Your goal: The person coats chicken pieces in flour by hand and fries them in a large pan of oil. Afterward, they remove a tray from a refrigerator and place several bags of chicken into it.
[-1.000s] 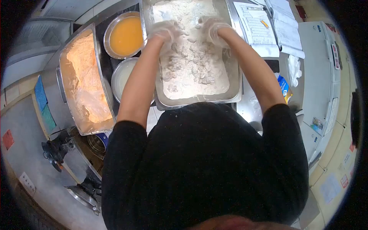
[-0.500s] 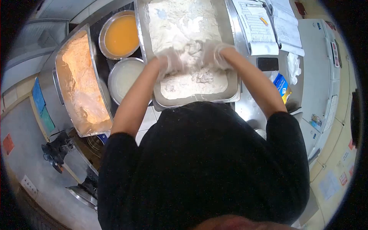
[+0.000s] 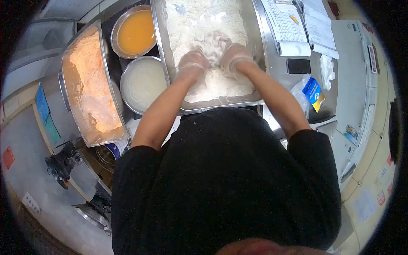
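Note:
In the head view, a deep metal tray (image 3: pixel 260 51) holds a thick layer of white flour (image 3: pixel 204 25). My left hand (image 3: pixel 194 61) and my right hand (image 3: pixel 234 57), both in clear plastic gloves, are down in it, side by side. Between them lie lumpy flour-coated pieces (image 3: pixel 214 46), blurred by motion; what they are under the coating I cannot make out. Both hands touch the flour and seem to cup the pieces from either side. Their fingers are smeared and partly hidden by flour.
On the left stand a bowl of orange liquid (image 3: pixel 136 36), a bowl of pale cloudy liquid (image 3: pixel 144 83) and a long metal pan (image 3: pixel 104 63) of orange-tinted crumbs. To the right are papers on clipboards (image 3: pixel 289 34), a black phone (image 3: pixel 298 66) and a blue-yellow packet (image 3: pixel 313 93).
My hands have shifted slightly, the left one toward the right, and still work in the flour. The coated lump seen near the tray's front edge no longer shows there. The camera view has moved a little.

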`<state>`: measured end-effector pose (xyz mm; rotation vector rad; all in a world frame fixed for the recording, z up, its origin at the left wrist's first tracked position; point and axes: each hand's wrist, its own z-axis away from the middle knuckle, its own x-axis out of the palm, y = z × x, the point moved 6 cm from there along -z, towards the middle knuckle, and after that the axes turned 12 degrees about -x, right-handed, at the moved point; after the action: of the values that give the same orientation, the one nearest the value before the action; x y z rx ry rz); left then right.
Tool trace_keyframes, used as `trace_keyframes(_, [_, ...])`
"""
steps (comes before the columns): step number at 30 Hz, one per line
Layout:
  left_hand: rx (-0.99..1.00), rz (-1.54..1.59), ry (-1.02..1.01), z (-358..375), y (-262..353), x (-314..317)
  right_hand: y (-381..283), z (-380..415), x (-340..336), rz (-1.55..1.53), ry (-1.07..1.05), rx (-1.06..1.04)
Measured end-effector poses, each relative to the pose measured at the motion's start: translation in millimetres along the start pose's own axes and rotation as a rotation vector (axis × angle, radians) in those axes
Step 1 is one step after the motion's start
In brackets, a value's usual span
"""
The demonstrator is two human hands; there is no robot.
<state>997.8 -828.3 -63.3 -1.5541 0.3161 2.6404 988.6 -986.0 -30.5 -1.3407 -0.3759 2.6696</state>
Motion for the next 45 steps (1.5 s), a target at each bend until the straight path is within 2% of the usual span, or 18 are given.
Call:
trace_keyframes(4, [-0.071,0.166,-0.025,5,-4,-56,16,-27,3,0.137,-0.115,-0.059])
trace_keyframes(7, [-0.014,0.065,-0.107,7,-21,-39,20,-19,-1,0.169,0.040,-0.112])
trace_keyframes(10, [-0.098,0.033,-0.146,40,-17,-37,-3,40,-11,-0.345,-0.111,0.051])
trace_keyframes(13, [-0.234,0.058,-0.103,48,-22,-4,8,39,58,-0.103,-0.344,0.020])
trace_keyframes(15, [-0.258,-0.173,-0.402,52,-6,4,-3,24,98,0.296,-0.262,-0.191])
trace_keyframes(17, [-0.299,0.004,-0.279,42,-20,43,-21,29,80,0.165,-0.216,-0.126])
trace_keyframes(19, [0.250,-0.337,-0.134,29,-7,71,-19,30,74,-0.283,-0.136,0.034])
trace_keyframes(23, [0.272,-0.355,-0.182,34,-17,40,-15,27,38,-0.020,-0.124,-0.283])
trace_keyframes(25, [0.008,0.201,-0.093,45,-26,-8,-29,41,-18,0.062,-0.093,-0.202])
trace_keyframes(27, [0.065,0.097,-0.072,25,-29,-5,-26,30,-35,0.119,-0.218,-0.237])
trace_keyframes(33, [0.073,-0.104,-0.087,-59,-14,-70,6,-63,-76,0.196,0.287,-0.201])
trace_keyframes(35, [0.086,-0.120,-0.044,-66,-12,-73,9,-81,-64,0.131,-0.084,-0.202])
trace_keyframes(36, [-0.082,0.389,-0.144,-67,-19,-65,23,-79,-56,-0.408,0.110,-0.106])
trace_keyframes(37, [-0.246,0.897,-0.235,-73,-28,-51,20,-75,-63,-0.408,0.122,-0.108])
trace_keyframes(39, [-0.369,1.059,-0.470,-80,-30,-15,6,-52,-32,-0.446,-0.375,-0.080])
trace_keyframes(40, [-0.343,0.970,-0.549,-46,-21,-23,7,-47,-11,-0.449,-0.381,-0.081])
trace_keyframes(42, [-0.323,0.882,-0.635,-27,-12,-22,-2,-46,30,-0.008,-0.074,-0.454])
trace_keyframes(45, [-0.266,0.733,-0.645,-20,-5,-1,-32,-28,55,0.350,-0.022,-0.635])
